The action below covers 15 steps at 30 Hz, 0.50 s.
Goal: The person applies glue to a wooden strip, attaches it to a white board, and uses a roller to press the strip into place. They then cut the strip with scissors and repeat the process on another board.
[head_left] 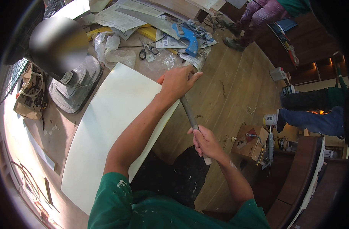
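Observation:
A long grey bar that looks like a file (188,112) slants past the right edge of a white board (117,114). My right hand (207,144) is wrapped round its lower part, and a pale end pokes out below the fist. Over the board's far right corner, my left hand (178,83) closes on the bar's upper end. Its thumb sticks out to the right, while the other fingers are mostly hidden. A small orange piece shows beside the left hand; I cannot tell what it belongs to.
Past the board lie a handsaw (187,38) with a blue handle, scissors (148,51), newspapers (123,15) and clear plastic (109,49). A grey machine base (75,86) and a camouflage cap (31,91) are at left. Rightward are a cardboard box (251,141), buckets (270,119) and other people's legs (308,121).

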Each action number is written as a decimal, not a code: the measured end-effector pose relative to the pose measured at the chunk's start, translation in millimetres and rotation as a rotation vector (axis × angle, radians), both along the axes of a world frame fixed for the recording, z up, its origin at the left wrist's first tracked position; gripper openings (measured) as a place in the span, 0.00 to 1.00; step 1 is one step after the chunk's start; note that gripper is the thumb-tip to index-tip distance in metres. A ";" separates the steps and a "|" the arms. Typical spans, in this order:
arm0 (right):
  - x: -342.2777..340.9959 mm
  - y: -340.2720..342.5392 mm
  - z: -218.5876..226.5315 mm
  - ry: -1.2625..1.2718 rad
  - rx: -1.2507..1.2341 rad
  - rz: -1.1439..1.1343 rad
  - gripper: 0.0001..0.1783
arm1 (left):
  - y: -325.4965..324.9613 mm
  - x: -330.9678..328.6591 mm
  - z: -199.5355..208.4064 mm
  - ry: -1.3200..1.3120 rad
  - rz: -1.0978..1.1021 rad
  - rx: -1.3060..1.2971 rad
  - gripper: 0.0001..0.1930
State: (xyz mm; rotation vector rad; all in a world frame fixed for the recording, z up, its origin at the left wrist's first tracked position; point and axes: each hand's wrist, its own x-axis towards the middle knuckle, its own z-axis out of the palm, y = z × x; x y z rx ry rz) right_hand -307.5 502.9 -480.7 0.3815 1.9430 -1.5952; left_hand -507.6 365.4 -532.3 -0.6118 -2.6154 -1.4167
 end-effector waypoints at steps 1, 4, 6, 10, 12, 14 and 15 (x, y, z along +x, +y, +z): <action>-0.5 1.1 -1.7 -0.025 0.014 -0.005 0.15 | 3.4 -1.7 -0.2 0.010 -0.016 -0.013 0.24; -3.3 -0.7 1.4 -0.038 0.032 -0.032 0.16 | 6.6 -4.4 0.6 0.006 -0.090 -0.164 0.28; -5.7 -2.9 7.9 -0.043 0.038 -0.019 0.16 | 6.3 -5.4 1.2 -0.009 -0.127 -0.257 0.30; -5.0 -5.2 3.6 -0.029 0.047 -0.010 0.17 | 1.8 -3.0 -0.4 -0.006 -0.133 -0.294 0.32; -7.0 -9.2 1.1 -0.039 0.033 -0.022 0.17 | 0.5 -3.8 -0.4 -0.026 -0.129 -0.338 0.32; -9.5 -12.5 0.6 -0.057 0.027 -0.024 0.17 | -2.2 -7.4 -0.1 -0.085 -0.134 -0.439 0.32; -13.3 -12.8 3.4 -0.065 0.031 -0.018 0.17 | -3.8 -8.3 -2.1 -0.060 -0.143 -0.415 0.32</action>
